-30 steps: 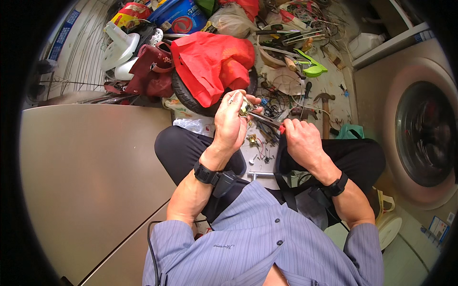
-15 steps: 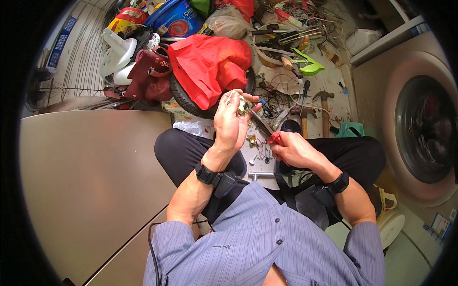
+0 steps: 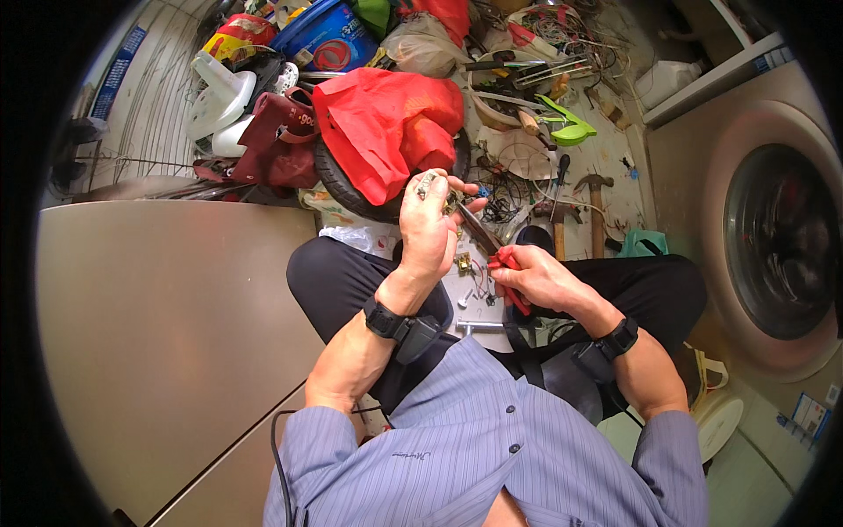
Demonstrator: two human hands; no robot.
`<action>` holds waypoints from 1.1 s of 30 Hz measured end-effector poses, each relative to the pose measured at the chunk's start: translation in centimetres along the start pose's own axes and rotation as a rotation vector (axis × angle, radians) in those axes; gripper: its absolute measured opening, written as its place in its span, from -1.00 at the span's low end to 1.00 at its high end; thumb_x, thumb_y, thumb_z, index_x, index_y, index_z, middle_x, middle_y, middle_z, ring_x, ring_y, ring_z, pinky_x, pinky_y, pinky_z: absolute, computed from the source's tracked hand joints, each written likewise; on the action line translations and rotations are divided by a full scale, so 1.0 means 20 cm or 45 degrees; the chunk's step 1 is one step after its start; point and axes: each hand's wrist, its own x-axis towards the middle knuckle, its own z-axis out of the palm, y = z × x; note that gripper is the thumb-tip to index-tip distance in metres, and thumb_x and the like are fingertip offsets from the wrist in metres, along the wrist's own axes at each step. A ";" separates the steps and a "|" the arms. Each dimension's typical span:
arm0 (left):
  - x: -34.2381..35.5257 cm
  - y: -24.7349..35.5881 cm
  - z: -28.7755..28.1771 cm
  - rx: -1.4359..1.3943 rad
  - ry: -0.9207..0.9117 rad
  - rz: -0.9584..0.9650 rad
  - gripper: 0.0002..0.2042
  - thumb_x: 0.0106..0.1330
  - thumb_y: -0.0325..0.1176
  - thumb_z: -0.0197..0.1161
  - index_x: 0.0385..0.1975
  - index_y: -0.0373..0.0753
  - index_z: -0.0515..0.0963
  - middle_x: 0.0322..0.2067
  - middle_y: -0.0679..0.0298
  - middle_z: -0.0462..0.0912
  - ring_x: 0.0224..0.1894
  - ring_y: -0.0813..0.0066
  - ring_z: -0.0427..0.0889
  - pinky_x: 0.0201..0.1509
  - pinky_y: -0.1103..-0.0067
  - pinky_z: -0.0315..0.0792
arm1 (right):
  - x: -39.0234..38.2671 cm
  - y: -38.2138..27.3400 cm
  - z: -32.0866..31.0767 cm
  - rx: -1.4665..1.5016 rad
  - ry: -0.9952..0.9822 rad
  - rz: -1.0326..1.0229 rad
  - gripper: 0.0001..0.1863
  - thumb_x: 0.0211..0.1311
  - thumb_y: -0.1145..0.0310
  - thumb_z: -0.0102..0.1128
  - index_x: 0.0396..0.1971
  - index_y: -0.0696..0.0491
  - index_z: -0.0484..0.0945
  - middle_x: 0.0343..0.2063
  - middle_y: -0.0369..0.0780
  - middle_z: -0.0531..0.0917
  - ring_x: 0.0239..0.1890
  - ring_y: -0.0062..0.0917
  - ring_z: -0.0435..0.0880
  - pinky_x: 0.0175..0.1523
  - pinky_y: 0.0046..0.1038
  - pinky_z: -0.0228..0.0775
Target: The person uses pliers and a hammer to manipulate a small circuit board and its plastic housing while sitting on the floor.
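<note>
My left hand holds a small electronic part between thumb and fingers, partly hidden by them. My right hand is closed on the red handles of long metal pliers, whose jaws reach up to the part at my left hand; whether they touch it I cannot make out. On the floor between my legs lie a small circuit board with wires, small screws and bits, and a metal tool near my lap.
Red cloth covers a tyre ahead. Piled bags, a blue tub, cables, hammers and other tools surround it. A washing machine stands right, a flat metal-coloured panel left.
My right hand has moved slightly down and left and turned, showing more of the red handles, with the pliers angled more steeply. My left hand has shifted slightly.
</note>
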 end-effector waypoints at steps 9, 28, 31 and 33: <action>0.02 -0.06 -0.13 -0.118 0.007 -0.184 -0.88 0.54 -0.38 -0.01 -0.16 -0.25 0.46 -0.25 0.15 0.62 -0.08 0.16 0.66 0.11 0.04 0.58 | 0.04 -0.06 -0.04 0.217 0.524 -0.442 -0.84 0.41 0.35 0.12 -0.25 0.15 0.49 -0.60 -0.33 0.56 -0.56 -0.71 0.49 -0.44 -0.54 0.39; 0.05 0.02 -0.08 -0.237 -0.010 -0.224 -0.83 0.56 -0.31 -0.03 -0.18 -0.23 0.49 -0.21 0.10 0.65 -0.04 0.08 0.66 0.09 0.10 0.55 | 0.00 0.02 0.04 0.222 -0.166 0.119 -0.77 0.44 0.34 0.05 -0.28 0.23 0.50 -0.44 -0.19 0.66 -0.48 -0.57 0.64 -0.50 -0.48 0.57; 0.03 0.03 -0.06 -0.212 0.031 -0.226 -0.83 0.56 -0.31 -0.02 -0.18 -0.23 0.49 -0.21 0.09 0.64 -0.05 0.09 0.66 0.08 0.11 0.56 | -0.03 -0.02 0.04 0.234 -0.122 0.124 -0.78 0.43 0.34 0.05 -0.27 0.23 0.49 -0.46 -0.18 0.65 -0.51 -0.58 0.63 -0.50 -0.49 0.56; 0.03 0.04 -0.04 -0.212 0.025 -0.212 -0.83 0.56 -0.31 -0.02 -0.17 -0.23 0.48 -0.21 0.09 0.64 -0.05 0.10 0.66 0.07 0.11 0.57 | -0.04 -0.03 0.06 0.259 -0.095 0.131 -0.79 0.43 0.34 0.05 -0.27 0.22 0.49 -0.48 -0.19 0.64 -0.55 -0.58 0.61 -0.52 -0.49 0.53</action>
